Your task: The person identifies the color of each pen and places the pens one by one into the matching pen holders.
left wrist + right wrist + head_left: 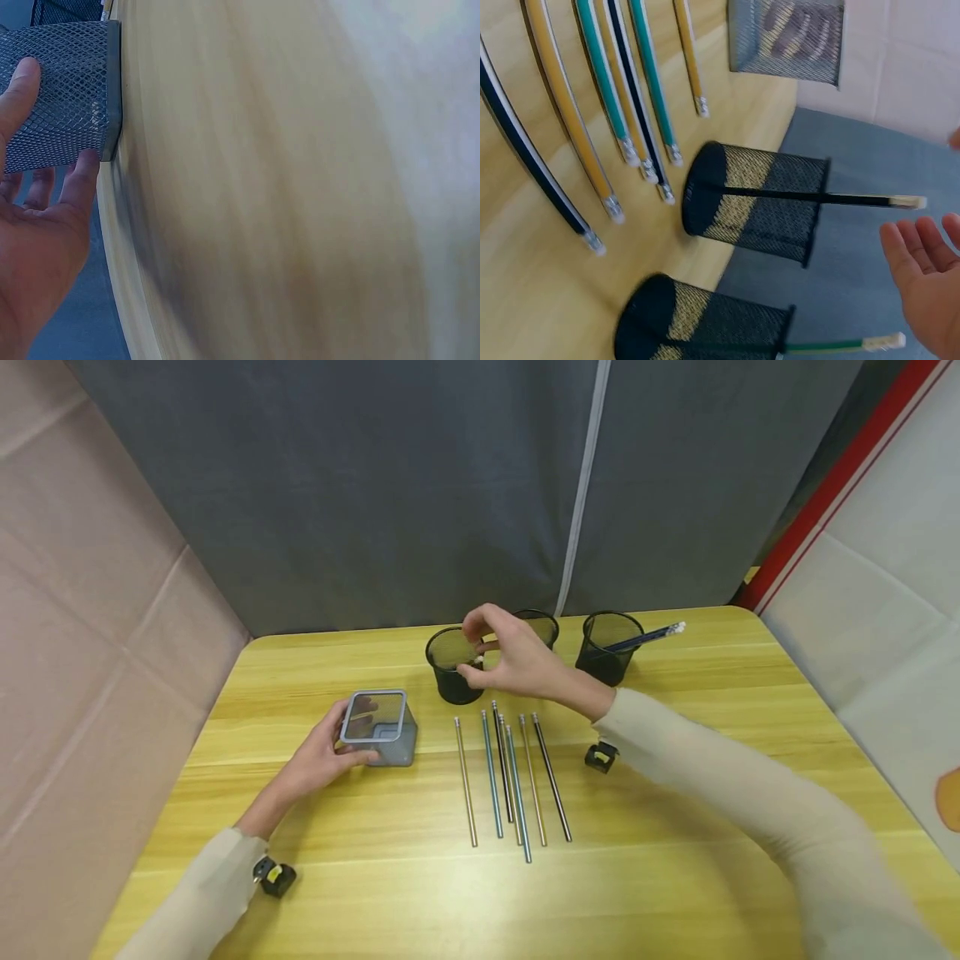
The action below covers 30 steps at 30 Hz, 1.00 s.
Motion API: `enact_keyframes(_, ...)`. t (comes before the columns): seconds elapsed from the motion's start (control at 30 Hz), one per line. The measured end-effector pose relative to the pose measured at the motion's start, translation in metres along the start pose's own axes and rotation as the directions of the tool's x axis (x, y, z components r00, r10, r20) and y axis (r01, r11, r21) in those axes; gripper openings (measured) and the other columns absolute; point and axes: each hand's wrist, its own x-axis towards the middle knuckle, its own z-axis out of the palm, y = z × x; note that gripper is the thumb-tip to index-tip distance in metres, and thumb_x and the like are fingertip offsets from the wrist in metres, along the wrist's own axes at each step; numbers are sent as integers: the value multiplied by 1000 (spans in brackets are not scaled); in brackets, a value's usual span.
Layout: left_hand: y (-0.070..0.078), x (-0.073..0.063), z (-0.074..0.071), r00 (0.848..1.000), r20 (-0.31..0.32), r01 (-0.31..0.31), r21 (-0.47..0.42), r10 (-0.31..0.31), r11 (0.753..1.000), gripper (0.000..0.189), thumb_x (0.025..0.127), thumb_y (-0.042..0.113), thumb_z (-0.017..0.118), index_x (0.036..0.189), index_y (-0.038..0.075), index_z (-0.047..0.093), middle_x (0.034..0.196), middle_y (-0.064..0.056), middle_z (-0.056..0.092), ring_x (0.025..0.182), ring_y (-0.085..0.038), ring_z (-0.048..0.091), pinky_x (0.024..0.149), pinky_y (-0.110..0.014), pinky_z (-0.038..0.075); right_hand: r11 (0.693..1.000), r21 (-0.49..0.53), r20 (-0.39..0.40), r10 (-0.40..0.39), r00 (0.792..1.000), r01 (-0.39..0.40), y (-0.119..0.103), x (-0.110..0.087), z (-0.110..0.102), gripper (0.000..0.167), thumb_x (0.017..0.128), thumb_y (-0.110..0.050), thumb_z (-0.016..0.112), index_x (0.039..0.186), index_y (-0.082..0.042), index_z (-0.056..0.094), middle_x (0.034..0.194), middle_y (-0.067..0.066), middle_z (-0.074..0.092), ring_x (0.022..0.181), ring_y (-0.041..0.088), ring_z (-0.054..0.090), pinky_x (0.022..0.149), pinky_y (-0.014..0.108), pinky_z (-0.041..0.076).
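My left hand (318, 760) grips a grey square mesh pencil holder (405, 747), thumb on its near side and fingers on the far side. In the left wrist view the thumb and fingers lie against its mesh wall (71, 97). Over the left round black mesh cup (457, 687), my right hand (517, 656) hovers with thumb and fingers spread. A dark pencil (855, 199) stands in that cup, its eraser end between the thumb and fingers, apart from them in the right wrist view. Several gold, teal and black pencils (491, 772) lie side by side on the table.
A second black mesh cup (546, 627), partly behind my right hand, holds a green pencil (825, 347). Dark pencils (645, 637) with white erasers lean out of a third cup (600, 667) on the right. Grey curtain (375, 510) hangs behind the wooden table (375, 877).
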Motion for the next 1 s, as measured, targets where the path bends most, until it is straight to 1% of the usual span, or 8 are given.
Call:
enact_keyframes(0.03,0,0,0,1000,0,1,1,-1,1000,83,84,-2,82,152,6,35,151,-18,42,139,-38,39,101,-33,48,1000,17,5,5,1000,-5,-2,0,-3,44,84,-12,81,117,-2,54,110,11,56,103,30,59,86,43,58)
enact_keyframes(0.1,0,-1,0,1000,-1,2,-1,-2,1000,83,84,-2,82,152,6,35,151,-19,42,140,-38,39,101,-33,48,999,29,8,17,1000,-17,-6,-1,-9,49,84,-16,82,121,-2,53,113,9,56,107,29,59,89,42,57)
enact_keyframes(0.27,-1,-2,-1,1000,-1,-3,-6,3,1000,83,84,-2,82,152,6,35,151,-17,42,140,-38,38,101,-33,48,999,31,5,40,999,-40,-13,-6,-23,49,86,-21,80,123,-3,53,115,7,56,109,22,58,91,38,55)
enact_keyframes(0.47,-2,-2,-1,1000,1,-4,-9,4,1000,83,84,-2,82,152,7,35,151,-17,42,140,-39,38,101,-33,47,997,24,34,75,997,-76,-16,-17,-34,46,88,-21,78,122,-3,53,114,7,56,107,21,58,91,42,56)
enact_keyframes(0.57,-1,-2,-1,1000,3,-4,-9,4,1000,83,85,-2,81,152,6,34,151,-17,42,140,-39,37,101,-33,48,994,9,51,106,993,-106,-15,-24,-38,43,90,-23,77,120,-4,53,112,6,56,104,19,58,90,39,56)
enact_keyframes(0.7,-1,-2,-1,1000,4,-7,-7,7,1000,83,85,-3,81,152,6,34,151,-18,41,141,-40,37,100,-33,48,991,-10,58,131,990,-130,-12,-34,-43,39,91,-23,76,118,-4,55,110,7,57,103,21,60,88,37,57)
enact_keyframes(0.87,0,-2,-1,1000,4,-10,-10,10,1000,82,85,-3,81,152,6,34,151,-18,41,141,-40,37,100,-34,48,990,-43,45,137,989,-136,-9,-45,-48,35,92,-18,76,117,-3,56,110,9,59,101,23,61,87,40,57)
enact_keyframes(1.0,-1,-2,-1,1000,3,-11,-12,11,1000,82,85,-4,80,152,5,34,151,-18,41,140,-40,37,99,-31,49,991,-68,24,116,993,-114,-9,-51,-52,34,91,-16,76,117,-3,58,110,10,60,100,24,61,88,42,57)
